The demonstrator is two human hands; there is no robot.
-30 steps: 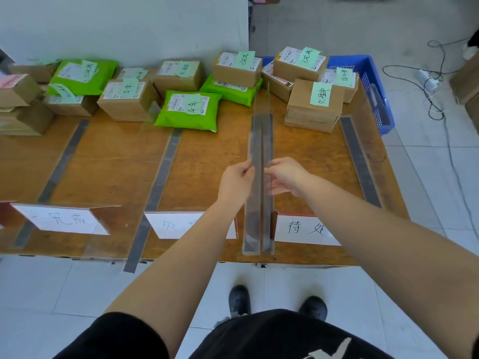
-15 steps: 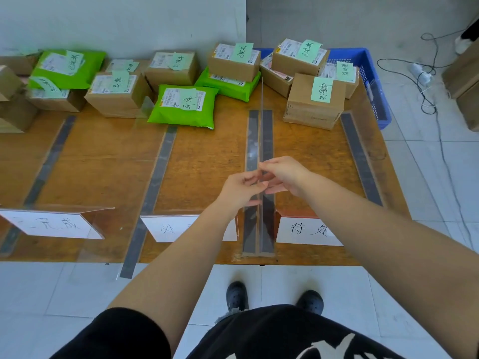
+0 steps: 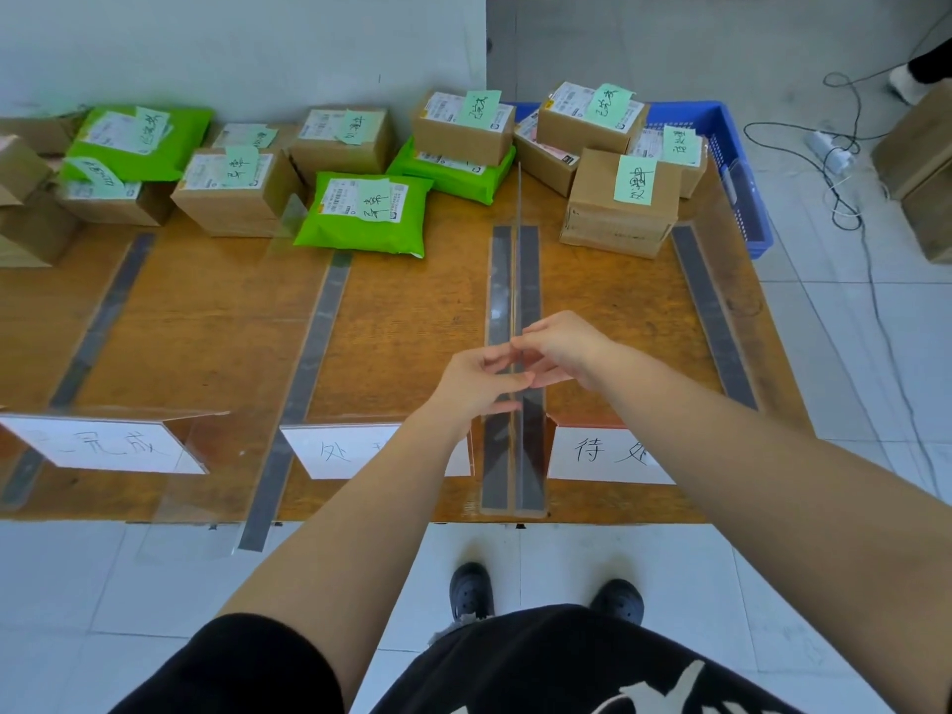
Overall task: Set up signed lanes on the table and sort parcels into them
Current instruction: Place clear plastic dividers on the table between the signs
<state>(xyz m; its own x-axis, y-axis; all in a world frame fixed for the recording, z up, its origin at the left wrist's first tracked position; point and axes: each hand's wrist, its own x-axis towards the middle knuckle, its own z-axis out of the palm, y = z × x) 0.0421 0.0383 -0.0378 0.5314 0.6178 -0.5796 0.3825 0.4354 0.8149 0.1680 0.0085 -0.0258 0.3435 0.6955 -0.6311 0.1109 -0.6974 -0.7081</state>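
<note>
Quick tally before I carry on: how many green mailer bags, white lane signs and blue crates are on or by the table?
Green mailer bags: 3
White lane signs: 3
Blue crate: 1
Total: 7

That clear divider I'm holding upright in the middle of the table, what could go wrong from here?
1. The clear divider stands on a thin edge, held only by the left hand and right hand; it may tip once let go.
2. Its far end reaches close to the cardboard box and green mailer; sliding it forward could push them.
3. Being transparent, it is easily knocked when parcels are sorted.
</note>
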